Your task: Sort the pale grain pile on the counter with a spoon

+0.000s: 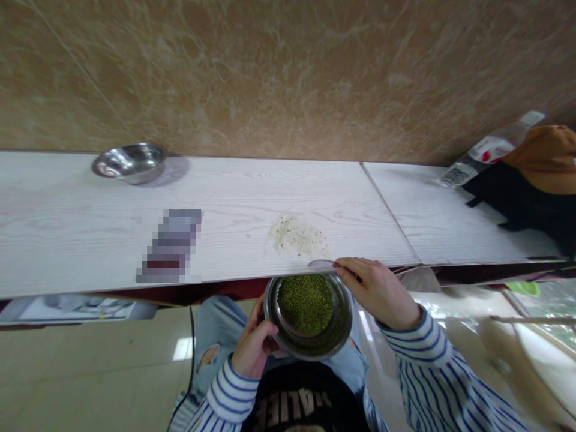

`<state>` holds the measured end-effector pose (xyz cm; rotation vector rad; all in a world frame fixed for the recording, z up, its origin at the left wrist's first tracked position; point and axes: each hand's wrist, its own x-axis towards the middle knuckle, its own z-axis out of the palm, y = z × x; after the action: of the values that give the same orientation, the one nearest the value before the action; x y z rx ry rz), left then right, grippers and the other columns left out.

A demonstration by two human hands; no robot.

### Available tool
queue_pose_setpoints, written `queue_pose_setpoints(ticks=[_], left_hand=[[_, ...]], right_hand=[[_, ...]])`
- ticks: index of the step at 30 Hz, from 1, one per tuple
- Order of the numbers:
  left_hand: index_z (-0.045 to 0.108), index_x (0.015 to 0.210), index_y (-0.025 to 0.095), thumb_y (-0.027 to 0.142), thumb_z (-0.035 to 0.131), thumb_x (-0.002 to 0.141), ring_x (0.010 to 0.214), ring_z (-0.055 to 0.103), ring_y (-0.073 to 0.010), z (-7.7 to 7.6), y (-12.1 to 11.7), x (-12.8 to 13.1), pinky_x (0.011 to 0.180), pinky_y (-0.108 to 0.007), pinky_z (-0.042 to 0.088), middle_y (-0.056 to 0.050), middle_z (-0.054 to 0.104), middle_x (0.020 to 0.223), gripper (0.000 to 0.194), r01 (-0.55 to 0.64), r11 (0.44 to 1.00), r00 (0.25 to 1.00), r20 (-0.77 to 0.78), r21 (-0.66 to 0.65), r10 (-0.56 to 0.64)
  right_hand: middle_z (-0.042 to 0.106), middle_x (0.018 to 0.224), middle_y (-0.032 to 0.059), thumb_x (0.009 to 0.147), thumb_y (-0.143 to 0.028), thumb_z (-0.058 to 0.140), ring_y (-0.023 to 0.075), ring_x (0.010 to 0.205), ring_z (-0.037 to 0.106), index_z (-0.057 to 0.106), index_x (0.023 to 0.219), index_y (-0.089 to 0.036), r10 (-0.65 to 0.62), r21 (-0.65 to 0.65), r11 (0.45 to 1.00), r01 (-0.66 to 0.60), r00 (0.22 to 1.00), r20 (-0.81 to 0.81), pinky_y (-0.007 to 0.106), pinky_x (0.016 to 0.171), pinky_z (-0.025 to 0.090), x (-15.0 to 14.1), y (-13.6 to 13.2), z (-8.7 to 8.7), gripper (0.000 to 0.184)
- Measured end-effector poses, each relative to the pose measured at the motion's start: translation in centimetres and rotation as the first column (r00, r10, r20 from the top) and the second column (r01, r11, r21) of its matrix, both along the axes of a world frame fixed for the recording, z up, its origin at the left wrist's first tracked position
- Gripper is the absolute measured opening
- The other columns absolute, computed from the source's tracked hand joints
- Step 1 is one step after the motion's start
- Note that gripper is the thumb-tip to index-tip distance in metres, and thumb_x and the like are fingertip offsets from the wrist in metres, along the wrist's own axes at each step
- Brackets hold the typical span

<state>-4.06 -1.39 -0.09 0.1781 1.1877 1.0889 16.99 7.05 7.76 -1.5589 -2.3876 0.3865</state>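
Small round green beans [306, 303] already sit in the round steel bowl [344, 333] the left hand [256, 347] clasps, the right hand [375, 290] pinches a slim silvery spoon [320, 264], and pale loose grains [297, 236] still lie on the white wood-grain table [234, 198] just beyond.

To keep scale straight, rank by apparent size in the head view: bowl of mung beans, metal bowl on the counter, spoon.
1. Bowl of mung beans
2. Metal bowl on the counter
3. Spoon, partly hidden by the right hand
Bowls' true sizes unsure: the first looks nearer the camera.
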Motion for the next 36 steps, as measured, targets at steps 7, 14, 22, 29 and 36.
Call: queue_pose_setpoints(ticks=[7,14,22,29,36], left_hand=[[0.041,0.129,0.024,0.01,0.052,0.054,0.067,0.051,-0.0171,-0.1,-0.1,-0.2,0.046,-0.028,0.045,-0.002,0.058,0.09,0.077,-0.01,1.0,1.0,-0.008,-0.007,0.01],[0.041,0.129,0.024,0.01,0.051,0.055,0.067,0.052,-0.0172,-0.2,-0.1,-0.5,0.048,-0.029,0.046,-0.002,0.059,0.091,0.076,-0.009,1.0,1.0,0.0,0.007,0.009],[0.042,0.129,0.024,0.01,0.052,0.055,0.063,0.05,-0.0156,0.0,-0.2,-0.5,0.044,-0.027,0.044,-0.001,0.059,0.086,0.077,-0.026,1.0,1.0,-0.002,-0.003,0.026],[0.042,0.13,0.026,0.01,0.053,0.054,0.064,0.051,-0.0166,-0.4,-0.3,-1.0,0.046,-0.029,0.045,-0.001,0.059,0.089,0.079,-0.046,0.999,0.999,0.001,-0.015,0.046],[0.042,0.13,0.026,0.009,0.053,0.054,0.063,0.051,-0.0153,-0.3,-0.3,-1.0,0.046,-0.027,0.045,-0.002,0.06,0.091,0.079,-0.054,0.998,0.998,0.021,-0.015,0.054]], right_hand=[[0.069,0.09,0.0045,0.09,-0.027,0.04,0.016,0.083,0.063,0.063,0.1,-0.021,-0.012,0.007,1.0,0.012,1.0,-0.012,0.03,0.077,0.046,-1.9,0.8,-0.1,0.025],[0.069,0.09,0.0049,0.089,-0.029,0.04,0.0169,0.081,0.064,0.064,0.097,-0.021,-0.07,0.024,0.997,0.07,0.997,-0.023,0.029,0.073,0.047,-1.8,1.4,-0.5,0.026],[0.069,0.088,0.0039,0.089,-0.028,0.039,0.0154,0.075,0.063,0.063,0.095,-0.021,-0.065,0.028,0.997,0.066,0.997,-0.05,0.026,0.068,0.045,-1.8,1.6,-0.3,0.026],[0.069,0.088,0.004,0.089,-0.029,0.039,0.0159,0.075,0.063,0.063,0.095,-0.021,-0.059,0.007,0.998,0.059,0.998,-0.026,0.027,0.069,0.044,-2.4,1.5,-0.3,0.025],[0.069,0.086,0.0043,0.089,-0.03,0.038,0.0155,0.071,0.061,0.063,0.095,-0.021,-0.081,0.036,0.996,0.082,0.996,-0.028,0.027,0.064,0.043,-1.9,2.0,-0.6,0.027]])
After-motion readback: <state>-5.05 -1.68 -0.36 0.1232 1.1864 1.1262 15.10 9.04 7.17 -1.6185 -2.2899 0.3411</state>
